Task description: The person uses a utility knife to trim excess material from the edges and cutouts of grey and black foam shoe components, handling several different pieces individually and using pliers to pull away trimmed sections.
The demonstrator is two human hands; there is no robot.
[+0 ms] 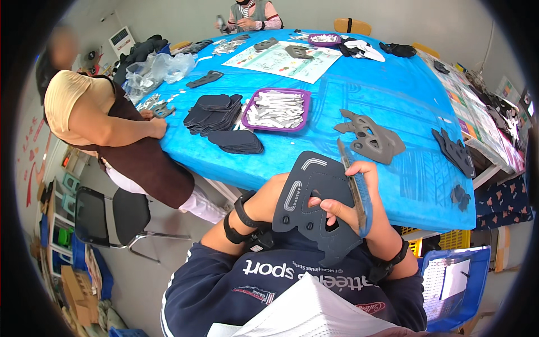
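Blue-covered table [421,194], grey walls [426,19], black chair [132,213], dark panel [331,174]

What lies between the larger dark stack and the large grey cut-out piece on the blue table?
The purple tray of white strips, then bare blue table; the head view shows it.

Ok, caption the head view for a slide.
Right-hand grip on blue tool and dark panel beside blue-covered table.
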